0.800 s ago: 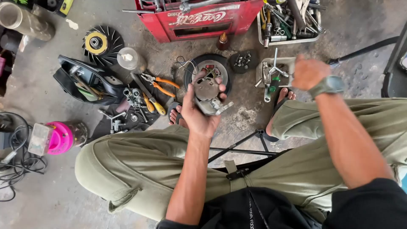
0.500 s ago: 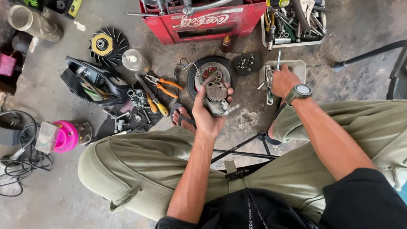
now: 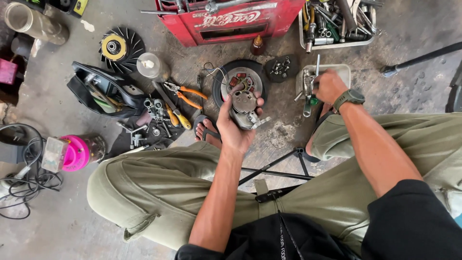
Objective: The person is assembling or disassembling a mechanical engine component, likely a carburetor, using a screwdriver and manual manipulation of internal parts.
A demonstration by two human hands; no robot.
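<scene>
Left hand (image 3: 234, 129) is gripping the stator (image 3: 246, 110), holding it above the flywheel (image 3: 239, 79) on the floor. Right hand (image 3: 328, 86) is closing on a tool (image 3: 308, 94) in the tray (image 3: 342, 70). Next move likely needs the tool brought across to the stator.

trousers (image 3: 159, 192): olive green
shirt (image 3: 409, 221): black
crate (image 3: 231, 19), far: red with white lettering
pliers (image 3: 185, 96): orange handles
fan wheel (image 3: 120, 48), far left: black fins, yellow centre
round lid (image 3: 74, 153), near left: bright pink
watch (image 3: 349, 97): dark grey-green
metal part (image 3: 245, 110) in left hand (image 3: 236, 127): dull grey
floor (image 3: 57, 226): grey, oil-stained
</scene>
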